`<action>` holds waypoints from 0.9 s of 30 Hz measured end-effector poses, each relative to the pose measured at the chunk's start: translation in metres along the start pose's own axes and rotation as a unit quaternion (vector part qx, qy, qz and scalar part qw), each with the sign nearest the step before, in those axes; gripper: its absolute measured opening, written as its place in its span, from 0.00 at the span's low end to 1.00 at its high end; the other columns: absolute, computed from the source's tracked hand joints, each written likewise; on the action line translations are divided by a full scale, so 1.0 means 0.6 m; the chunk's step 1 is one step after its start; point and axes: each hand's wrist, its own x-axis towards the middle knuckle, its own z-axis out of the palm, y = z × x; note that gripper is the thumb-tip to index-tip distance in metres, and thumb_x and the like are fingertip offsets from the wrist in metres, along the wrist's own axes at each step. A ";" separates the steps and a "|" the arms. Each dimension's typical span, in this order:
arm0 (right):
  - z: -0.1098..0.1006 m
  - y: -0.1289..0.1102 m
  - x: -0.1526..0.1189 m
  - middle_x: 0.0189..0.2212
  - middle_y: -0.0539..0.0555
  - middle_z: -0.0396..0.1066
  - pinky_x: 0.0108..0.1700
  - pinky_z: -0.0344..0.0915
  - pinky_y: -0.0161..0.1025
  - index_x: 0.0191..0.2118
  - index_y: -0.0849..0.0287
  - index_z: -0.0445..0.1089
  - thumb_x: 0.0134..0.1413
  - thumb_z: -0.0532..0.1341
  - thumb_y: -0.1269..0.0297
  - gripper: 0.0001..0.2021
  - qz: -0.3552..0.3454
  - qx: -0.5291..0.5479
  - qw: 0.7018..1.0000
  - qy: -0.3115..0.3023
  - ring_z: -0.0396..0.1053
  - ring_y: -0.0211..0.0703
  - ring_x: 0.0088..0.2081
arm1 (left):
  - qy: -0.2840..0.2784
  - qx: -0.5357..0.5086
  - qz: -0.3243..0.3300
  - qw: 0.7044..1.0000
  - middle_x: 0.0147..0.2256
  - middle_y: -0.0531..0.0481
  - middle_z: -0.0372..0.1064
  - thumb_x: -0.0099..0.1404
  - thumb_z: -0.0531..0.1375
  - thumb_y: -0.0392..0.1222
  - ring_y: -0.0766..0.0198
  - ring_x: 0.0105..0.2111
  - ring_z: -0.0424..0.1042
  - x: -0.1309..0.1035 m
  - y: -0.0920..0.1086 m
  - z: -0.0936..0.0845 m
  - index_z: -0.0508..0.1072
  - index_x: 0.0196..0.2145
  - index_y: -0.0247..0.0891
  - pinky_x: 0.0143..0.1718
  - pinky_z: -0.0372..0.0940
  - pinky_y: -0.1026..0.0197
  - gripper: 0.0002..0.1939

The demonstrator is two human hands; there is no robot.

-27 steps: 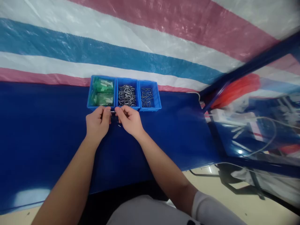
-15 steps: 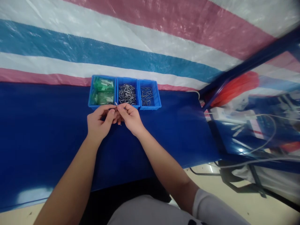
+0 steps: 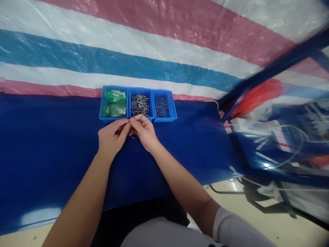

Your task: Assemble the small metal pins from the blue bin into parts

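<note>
My left hand [image 3: 111, 138] and my right hand [image 3: 146, 133] meet fingertip to fingertip just in front of the bins. Both are closed in a pinch. A small, thin, pale piece [image 3: 137, 117] pokes out above the fingers of my right hand; its exact kind is too small to make out. What my left fingertips grip is hidden. Below the joined fingers shows a tiny shiny bit [image 3: 133, 138]. Behind my hands, the middle blue bin [image 3: 152, 111] holds a heap of thin metal pins or screws [image 3: 140, 104].
The left blue bin [image 3: 101, 111] contains green plastic packaging [image 3: 109, 96] with pale pieces. Fewer dark screw-like parts lie in the right blue bin [image 3: 168, 119]. All three stand on a blue table [image 3: 195, 144] against a striped sheet [image 3: 154, 65]. Cables and a red bag [image 3: 262, 96] are at right.
The pale piece at my right fingertips now leans to the right and shows more of its length. My hands stay together; the view has shifted slightly.
</note>
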 end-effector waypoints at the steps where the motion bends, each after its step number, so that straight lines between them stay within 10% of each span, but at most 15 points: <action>1: 0.000 0.000 0.001 0.27 0.45 0.70 0.31 0.70 0.33 0.35 0.54 0.62 0.51 0.69 0.47 0.20 -0.001 -0.007 1.000 0.004 0.70 0.34 0.29 | 0.002 0.003 -0.006 1.000 0.24 0.54 0.72 0.69 0.60 0.51 0.68 0.25 0.70 0.000 -0.001 0.000 0.81 0.42 0.42 0.33 0.65 0.64 0.13; 19: -0.008 -0.017 0.001 0.27 0.45 0.74 0.21 0.65 0.31 0.41 0.56 0.73 0.48 0.73 0.48 0.20 -0.074 0.009 0.997 0.009 0.68 0.31 0.22 | 0.017 -0.006 0.012 1.000 0.25 0.52 0.73 0.73 0.55 0.46 0.68 0.25 0.72 0.002 -0.014 0.002 0.76 0.36 0.38 0.31 0.63 0.65 0.13; 27: -0.016 -0.018 0.004 0.27 0.47 0.75 0.23 0.67 0.31 0.37 0.58 0.74 0.47 0.74 0.50 0.18 -0.065 0.043 0.997 0.023 0.69 0.32 0.23 | 0.009 -0.084 -0.021 0.996 0.26 0.55 0.73 0.71 0.60 0.49 0.70 0.24 0.71 -0.001 -0.019 0.006 0.76 0.49 0.42 0.30 0.65 0.66 0.14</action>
